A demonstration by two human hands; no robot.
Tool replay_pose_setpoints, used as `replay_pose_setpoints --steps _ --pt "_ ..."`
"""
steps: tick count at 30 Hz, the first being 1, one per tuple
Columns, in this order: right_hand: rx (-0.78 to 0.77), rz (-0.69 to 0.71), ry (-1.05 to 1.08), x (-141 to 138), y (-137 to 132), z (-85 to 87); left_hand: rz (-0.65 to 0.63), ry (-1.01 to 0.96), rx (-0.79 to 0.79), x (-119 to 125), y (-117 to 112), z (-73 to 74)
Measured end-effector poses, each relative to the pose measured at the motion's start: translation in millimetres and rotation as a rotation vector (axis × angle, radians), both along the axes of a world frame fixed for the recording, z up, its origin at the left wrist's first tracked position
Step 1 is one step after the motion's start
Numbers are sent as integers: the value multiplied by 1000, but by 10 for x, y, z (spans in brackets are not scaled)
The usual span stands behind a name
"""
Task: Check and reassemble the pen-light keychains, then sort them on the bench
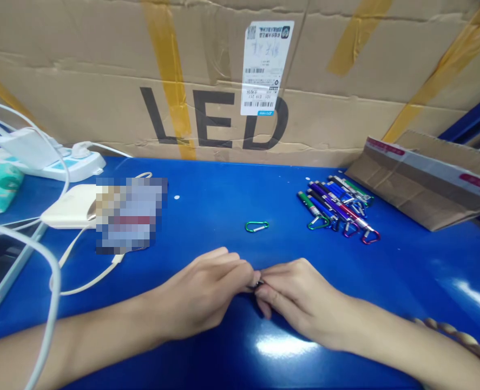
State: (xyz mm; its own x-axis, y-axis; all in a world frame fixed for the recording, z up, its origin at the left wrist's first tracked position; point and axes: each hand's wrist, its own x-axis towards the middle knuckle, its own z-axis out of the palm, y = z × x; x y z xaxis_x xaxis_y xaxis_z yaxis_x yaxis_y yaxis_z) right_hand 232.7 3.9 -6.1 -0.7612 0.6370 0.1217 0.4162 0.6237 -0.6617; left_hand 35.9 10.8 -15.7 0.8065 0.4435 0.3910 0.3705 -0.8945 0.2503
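My left hand [217, 287] is closed, its fingertips meeting those of my right hand [292, 295] low in the middle of the view. Between the two pinches a sliver of something small and dark [259, 282] shows; the fingers cover most of it, so its kind is hidden. Beyond my hands a green carabiner [256, 226] with a silver gate lies alone on the blue table [215, 200]. To the right lies a pile of slim metal pens or penlights [333, 200] in green, blue, purple, black and red, with carabiners at their ends.
A large cardboard box [102, 70] marked LED stands along the back. At right sits an open carton [418, 184]. On the left are a phone [132, 216], a cream power bank [71, 208], a white power strip [77, 165] and a white cable [55, 281] looping near my left forearm.
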Motion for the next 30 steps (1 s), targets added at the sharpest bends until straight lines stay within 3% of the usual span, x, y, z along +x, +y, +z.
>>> replay_pose_setpoints --steps 4,7,9,11,13,14,18,21,25,30 --pt "-614 -124 205 -77 -157 34 32 -109 318 -20 -74 47" --pt "-1019 -128 410 -139 -286 61 43 -140 441 -37 -155 71" --pt "-1145 -130 535 -168 -320 71 69 -135 456 -33 -183 66" --pt "-1173 -137 545 -177 -293 73 129 -145 433 -14 -176 47" --pt "-1064 -155 443 -156 -214 65 177 -133 327 13 -145 30" --pt "-934 -167 372 -133 -163 59 190 -122 251 27 -128 26" --pt "-103 -200 159 14 49 33 223 -132 -54 58 -93 50" --pt "305 -124 67 109 162 30 224 -159 -207 63 -95 79" --pt "487 45 -17 131 192 54 178 -158 -271 71 -88 90" --pt "475 49 -39 110 147 58 153 -105 -229 75 -70 68"
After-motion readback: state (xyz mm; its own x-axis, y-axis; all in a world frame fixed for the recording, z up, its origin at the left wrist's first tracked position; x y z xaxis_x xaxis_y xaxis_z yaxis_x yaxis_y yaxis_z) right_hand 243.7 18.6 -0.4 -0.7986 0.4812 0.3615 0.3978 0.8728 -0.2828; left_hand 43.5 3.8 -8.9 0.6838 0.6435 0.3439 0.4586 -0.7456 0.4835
